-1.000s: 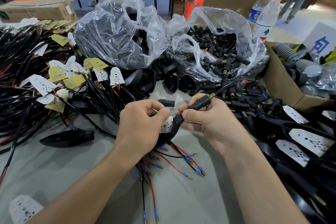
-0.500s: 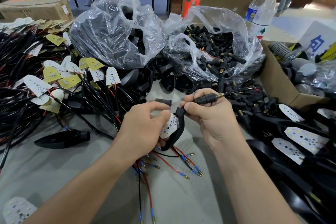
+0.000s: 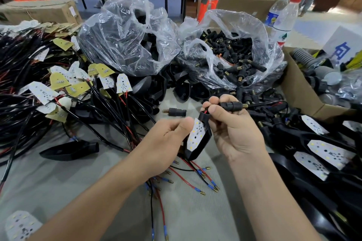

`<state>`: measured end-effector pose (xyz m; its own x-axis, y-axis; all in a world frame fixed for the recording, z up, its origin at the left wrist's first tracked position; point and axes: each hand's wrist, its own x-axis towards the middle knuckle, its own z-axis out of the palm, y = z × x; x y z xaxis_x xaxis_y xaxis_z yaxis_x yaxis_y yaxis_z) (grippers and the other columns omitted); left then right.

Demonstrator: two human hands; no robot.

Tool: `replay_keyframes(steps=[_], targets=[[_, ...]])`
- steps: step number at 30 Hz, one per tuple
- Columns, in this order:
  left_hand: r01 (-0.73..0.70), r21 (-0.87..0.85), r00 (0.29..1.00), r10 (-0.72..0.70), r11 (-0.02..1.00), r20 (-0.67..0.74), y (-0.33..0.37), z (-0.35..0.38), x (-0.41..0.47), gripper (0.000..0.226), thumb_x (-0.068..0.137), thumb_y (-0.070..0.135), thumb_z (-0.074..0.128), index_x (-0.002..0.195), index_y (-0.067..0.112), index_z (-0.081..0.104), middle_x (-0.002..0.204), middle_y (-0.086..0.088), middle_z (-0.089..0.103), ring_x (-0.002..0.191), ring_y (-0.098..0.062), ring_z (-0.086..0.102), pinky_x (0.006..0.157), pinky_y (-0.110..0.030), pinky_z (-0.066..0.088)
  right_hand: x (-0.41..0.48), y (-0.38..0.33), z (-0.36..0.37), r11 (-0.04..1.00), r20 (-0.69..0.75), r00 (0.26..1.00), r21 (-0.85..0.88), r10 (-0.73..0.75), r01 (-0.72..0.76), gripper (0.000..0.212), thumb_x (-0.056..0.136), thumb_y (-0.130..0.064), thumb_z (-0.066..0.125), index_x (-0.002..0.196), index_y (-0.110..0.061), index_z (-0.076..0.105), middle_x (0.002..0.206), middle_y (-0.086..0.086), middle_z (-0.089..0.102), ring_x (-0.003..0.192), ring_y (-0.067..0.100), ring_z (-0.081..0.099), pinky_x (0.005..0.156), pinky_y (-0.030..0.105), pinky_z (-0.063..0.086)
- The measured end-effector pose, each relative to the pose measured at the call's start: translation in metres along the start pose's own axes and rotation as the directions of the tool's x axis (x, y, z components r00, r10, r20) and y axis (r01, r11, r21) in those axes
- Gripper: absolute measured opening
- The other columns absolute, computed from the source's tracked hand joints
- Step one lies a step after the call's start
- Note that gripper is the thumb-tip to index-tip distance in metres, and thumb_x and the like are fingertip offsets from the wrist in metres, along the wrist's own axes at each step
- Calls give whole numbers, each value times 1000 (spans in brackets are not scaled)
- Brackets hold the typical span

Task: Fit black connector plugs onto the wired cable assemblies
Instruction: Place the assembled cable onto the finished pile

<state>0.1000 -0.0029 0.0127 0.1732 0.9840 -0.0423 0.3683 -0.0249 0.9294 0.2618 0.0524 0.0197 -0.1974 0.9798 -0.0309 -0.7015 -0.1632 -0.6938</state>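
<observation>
Far left there's a big tangle of black cables (image 3: 23, 103) with white and yellow light boards (image 3: 58, 88) on the ends. An empty shell (image 3: 68, 149) lies on the grey table (image 3: 58, 182) in front of it. The left hand (image 3: 166, 143) is curled round a black housing (image 3: 197, 152) that has a white board (image 3: 196, 135) sitting in it, thumb up against the board's edge. A loose plug (image 3: 176, 112) lies on the table just behind that hand, and red and black wires (image 3: 188, 178) fan out underneath. The hands are close together, with just the housing between them. The right hand (image 3: 233, 133) pinches a black plug (image 3: 233, 105) between thumb and forefinger. It's lying sideways right above the housing's neck, brass tip pointing right. Behind it there's a clear bag of plugs (image 3: 231, 58), then two water bottles (image 3: 284, 21). Far right is a cardboard box (image 3: 299, 92).
</observation>
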Motion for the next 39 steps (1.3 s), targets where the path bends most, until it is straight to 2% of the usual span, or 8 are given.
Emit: replay_keyframes(steps=[3, 6, 12, 17, 21, 24, 27, 39], targets=[[144, -423, 989, -120, 894, 82, 3, 7, 3, 60, 97, 58, 43, 96, 9, 76, 100, -17, 77, 87, -29, 75, 73, -49, 63, 0, 2, 1, 1000, 3, 1000, -4, -18, 18, 32, 63, 10, 67, 83, -13, 55, 79, 2, 71, 72, 18, 73, 54, 21, 56], [176, -560, 984, -125, 810, 129, 5, 4, 4, 54, 91, 58, 41, 92, 22, 81, 91, -17, 76, 66, -22, 70, 50, -30, 55, 2, 1, -1, 999, 8, 999, -19, -38, 38, 33, 63, 10, 67, 84, -13, 56, 79, 3, 72, 72, 18, 73, 59, 25, 58], [94, -492, 994, -113, 866, -9, 2, -4, 7, 48, 107, 32, 42, 79, 18, 77, 83, -14, 72, 58, -15, 48, 45, -24, 33, 3, -5, -5, 998, 48, 999, -61, -21, 24, 32, 62, 11, 67, 82, -12, 56, 77, 3, 71, 72, 18, 73, 65, 28, 61], [48, -91, 980, -65, 995, -190, -2, -3, 4, 35, 106, 32, 44, 94, 19, 74, 65, 1, 56, 58, -15, 45, 56, -32, 36, 3, -5, -9, 963, -4, 1000, -268, -30, 28, 35, 79, 23, 62, 80, -12, 58, 76, 5, 71, 70, 20, 72, 61, 27, 59], [95, -92, 975, -111, 991, -190, 9, -2, 8, 45, 109, 45, 36, 100, 37, 79, 86, 11, 75, 87, 3, 68, 88, -33, 52, 1, -6, -10, 917, -14, 996, -391, -87, 75, 34, 80, 21, 66, 79, -13, 62, 76, 8, 72, 70, 19, 70, 62, 27, 57], [172, -186, 979, -189, 967, -78, 8, -5, 14, 28, 102, 39, 51, 98, 25, 74, 94, 6, 72, 124, -19, 63, 104, -39, 48, 1, -5, -10, 885, -32, 990, -453, -134, 105, 32, 78, 19, 70, 83, -12, 63, 76, 8, 73, 69, 19, 71, 62, 27, 57], [18, 37, 989, -12, 999, -148, 2, -5, 7, 37, 84, 59, 50, 114, 50, 69, 111, 17, 71, 112, -5, 64, 102, -37, 46, 2, -4, -12, 871, -55, 987, -480, -152, 107, 32, 77, 18, 72, 84, -12, 62, 76, 9, 73, 70, 18, 70, 63, 27, 57], [-28, -170, 965, -18, 985, -262, -7, -2, 8, 22, 106, 38, 46, 106, 36, 68, 95, 5, 73, 83, -12, 72, 68, -30, 60, 0, -10, -10, 918, 36, 983, -366, 179, -154, 23, 70, -3, 77, 83, -10, 60, 95, 16, 74, 83, 27, 74, 65, 32, 60]])
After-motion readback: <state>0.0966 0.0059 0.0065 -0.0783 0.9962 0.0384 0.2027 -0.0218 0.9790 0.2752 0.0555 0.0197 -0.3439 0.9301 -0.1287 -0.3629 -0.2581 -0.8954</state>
